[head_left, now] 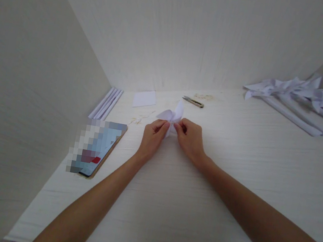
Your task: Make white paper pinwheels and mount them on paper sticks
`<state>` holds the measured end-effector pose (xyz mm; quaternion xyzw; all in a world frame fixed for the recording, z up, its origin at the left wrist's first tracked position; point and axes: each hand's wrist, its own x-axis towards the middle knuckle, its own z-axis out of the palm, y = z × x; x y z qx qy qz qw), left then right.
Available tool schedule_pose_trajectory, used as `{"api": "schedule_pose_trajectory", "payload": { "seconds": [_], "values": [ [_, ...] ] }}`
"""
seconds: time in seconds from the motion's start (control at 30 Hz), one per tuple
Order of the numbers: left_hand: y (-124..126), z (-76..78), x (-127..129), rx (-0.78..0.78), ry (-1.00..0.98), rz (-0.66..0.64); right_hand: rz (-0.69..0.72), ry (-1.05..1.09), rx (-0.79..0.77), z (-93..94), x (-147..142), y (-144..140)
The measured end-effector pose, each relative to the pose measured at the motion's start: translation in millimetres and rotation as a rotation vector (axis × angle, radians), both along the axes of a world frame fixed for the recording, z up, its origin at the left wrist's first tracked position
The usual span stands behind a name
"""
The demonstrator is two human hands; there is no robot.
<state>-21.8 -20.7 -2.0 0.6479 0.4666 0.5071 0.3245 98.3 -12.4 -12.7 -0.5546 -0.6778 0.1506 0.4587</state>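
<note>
A white paper pinwheel (176, 115) is held up between my two hands, over the middle of the table. Its curled blades rise above my fingers, and one part hangs below them. My left hand (154, 136) pinches it from the left with thumb and fingertips. On the right side, my right hand (188, 139) is closed on it in the same way. The fingertips nearly meet at the pinwheel's centre, so what lies right between them is hidden. Just beyond my right hand lies a pair of thread snips (194, 101) with dark blades.
Several rolled paper sticks (106, 103) lie at the left wall, near a white paper sheet (144, 98). A phone (104, 148), partly blurred, rests left of my forearm. Paper pinwheels on sticks (295, 98) are piled at the back right. Walls enclose the table (183, 211).
</note>
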Motion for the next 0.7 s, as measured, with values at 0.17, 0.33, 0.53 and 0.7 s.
{"api": "schedule_pose_trajectory", "payload": {
  "seconds": [0.17,0.33,0.53,0.7],
  "values": [
    [-0.7,0.1,1.5,-0.061,-0.056,0.025,-0.001,0.017,0.005,1.3,0.0,-1.0],
    [3.4,-6.1,0.9,-0.096,-0.100,0.029,0.013,0.071,-0.020,3.0,0.6,-0.8],
    [5.2,-7.0,0.9,-0.048,-0.107,-0.025,0.004,0.070,0.013,3.1,0.8,-1.2],
    [3.8,-5.9,1.6,-0.056,-0.109,-0.042,-0.020,0.013,0.035,3.4,0.7,-2.5]
  ]
}}
